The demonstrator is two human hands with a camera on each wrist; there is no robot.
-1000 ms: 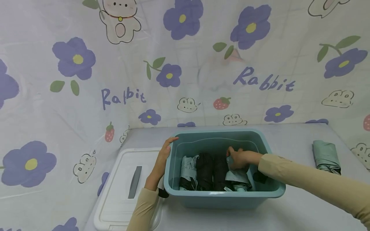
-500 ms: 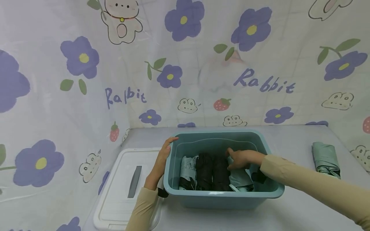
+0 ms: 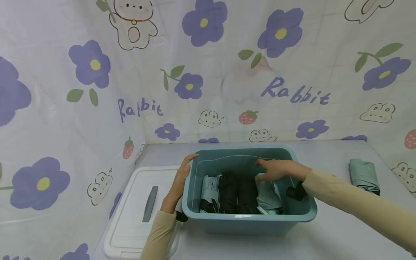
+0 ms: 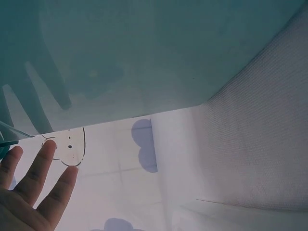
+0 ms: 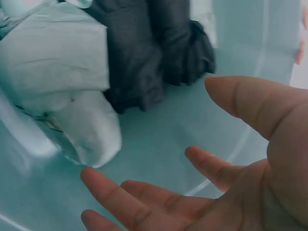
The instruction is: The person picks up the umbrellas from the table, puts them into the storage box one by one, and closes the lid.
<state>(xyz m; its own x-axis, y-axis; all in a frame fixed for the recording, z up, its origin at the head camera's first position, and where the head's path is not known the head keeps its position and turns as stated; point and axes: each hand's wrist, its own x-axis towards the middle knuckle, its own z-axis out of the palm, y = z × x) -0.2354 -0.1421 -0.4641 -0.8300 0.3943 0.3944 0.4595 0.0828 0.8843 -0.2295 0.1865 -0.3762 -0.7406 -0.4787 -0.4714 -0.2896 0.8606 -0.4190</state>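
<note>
A blue-green plastic bin (image 3: 247, 217) holds a row of rolled fabric bundles. From left to right lie a pale green roll (image 3: 210, 187), a black roll (image 3: 229, 193), another black roll (image 3: 247, 195) and a pale green folded bundle (image 3: 269, 198). My left hand (image 3: 179, 180) rests along the bin's left rim; in the left wrist view its fingers (image 4: 36, 180) are extended beside the wall. Inside the right half of the bin, my right hand (image 3: 276, 169) hovers above the green bundle. The right wrist view shows its fingers (image 5: 115, 197) spread, holding nothing.
A white lid (image 3: 126, 220) with a grey handle (image 3: 151, 204) lies left of the bin, partly under my left arm. On the table at the right sits another green folded bundle (image 3: 364, 176). A patterned curtain (image 3: 227, 97) hangs behind the table.
My right hand has let go of the green bundle at the right of the row and lifted away from it. That bundle now leans against the black rolls. The left hand stays at the rim.
</note>
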